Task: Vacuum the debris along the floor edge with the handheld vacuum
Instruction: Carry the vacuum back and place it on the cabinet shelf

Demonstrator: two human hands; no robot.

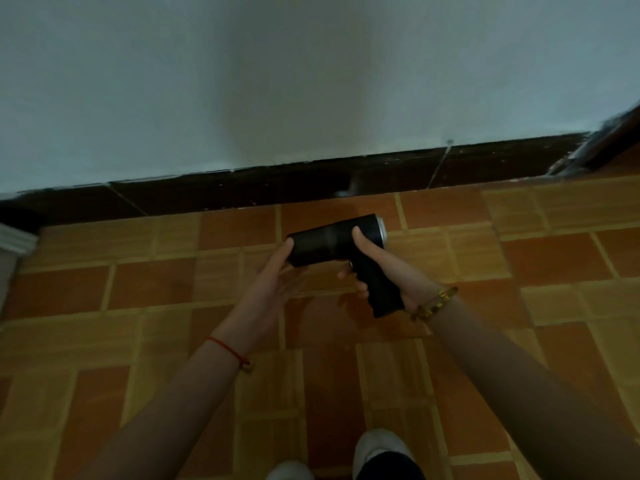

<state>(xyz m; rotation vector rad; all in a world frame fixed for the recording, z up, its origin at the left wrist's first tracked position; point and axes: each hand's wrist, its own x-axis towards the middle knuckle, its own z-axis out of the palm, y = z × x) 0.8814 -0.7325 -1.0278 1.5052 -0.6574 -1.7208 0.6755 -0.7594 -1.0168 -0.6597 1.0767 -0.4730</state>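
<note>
A black handheld vacuum [341, 242] is held in mid-air at the centre of the frame, above the orange tiled floor [554, 251] and a little short of the dark skirting board [242, 190] that runs across the middle of the picture below the pale wall [277, 81]. The pistol-style handle is wrapped by the right hand [379, 268], closed firmly round it with the thumb laid up along the barrel. The left hand [273, 275] is spread open, with only its fingertips touching the left end of the barrel; nothing is gripped by it. A small pale speck is seen at the foot of the skirting, just above the vacuum, though it is too blurred to be identified. The body appears to be rigid plastic with a smooth surface, and is judged light enough to be carried one-handed. The handle is judged the proper place for the grip, the barrel being smoother and likelier to slip. The nozzle end cannot be clearly told.
</note>
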